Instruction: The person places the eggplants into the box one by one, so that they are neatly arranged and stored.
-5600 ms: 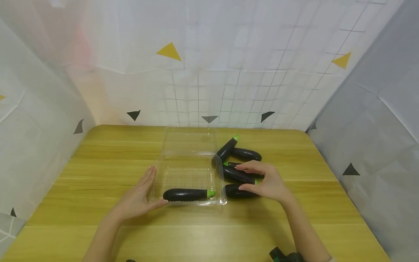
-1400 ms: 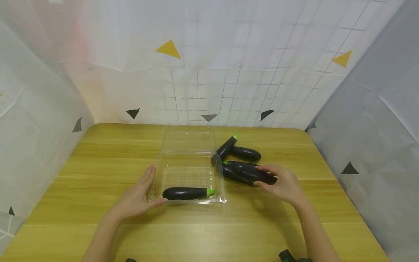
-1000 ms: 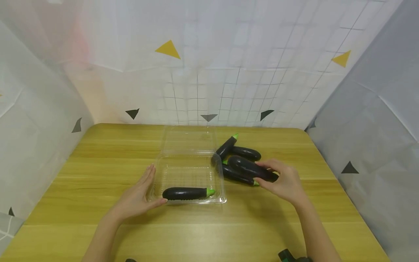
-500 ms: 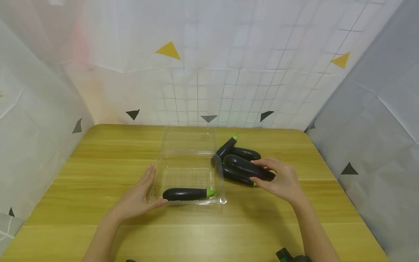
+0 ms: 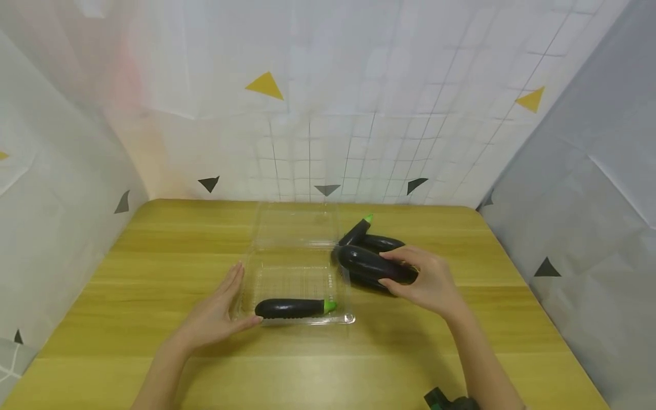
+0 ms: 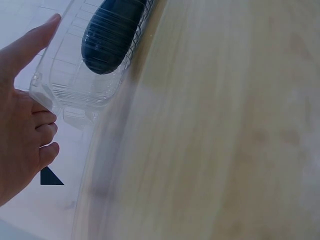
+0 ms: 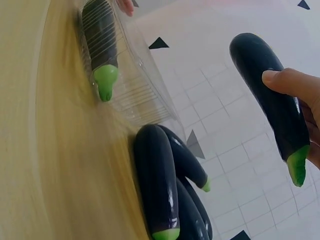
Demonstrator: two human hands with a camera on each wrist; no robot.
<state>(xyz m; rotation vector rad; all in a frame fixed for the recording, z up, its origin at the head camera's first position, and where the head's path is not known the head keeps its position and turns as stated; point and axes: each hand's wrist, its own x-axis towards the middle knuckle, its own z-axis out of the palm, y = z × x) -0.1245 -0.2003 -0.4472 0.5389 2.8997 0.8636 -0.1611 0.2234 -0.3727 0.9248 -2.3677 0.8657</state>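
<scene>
My right hand (image 5: 425, 279) pinches a dark purple eggplant (image 5: 364, 262) between thumb and fingers. In the right wrist view the held eggplant (image 7: 255, 75) hangs tilted above the table, its green stem end near the hand. Other eggplants (image 7: 155, 180) lie in a pile under it, partly hidden in the head view. My left hand (image 5: 212, 319) rests against the left front corner of a clear plastic clamshell container (image 5: 292, 276), fingers straight along its side and thumb at the front rim. One eggplant (image 5: 289, 308) lies inside along the front wall, green end to the right.
The container's clear lid (image 5: 297, 222) lies folded back behind it. To the right, one eggplant (image 5: 355, 232) leans over another (image 5: 381, 243), close to the container's right wall. A black device (image 5: 451, 401) is at the right wrist. White sheeting (image 5: 328, 142) surrounds the wooden table.
My right hand, over the pile earlier, has picked up an eggplant and carried it left toward the container. An eggplant that lay at the pile's front has left that spot. My left hand stays put.
</scene>
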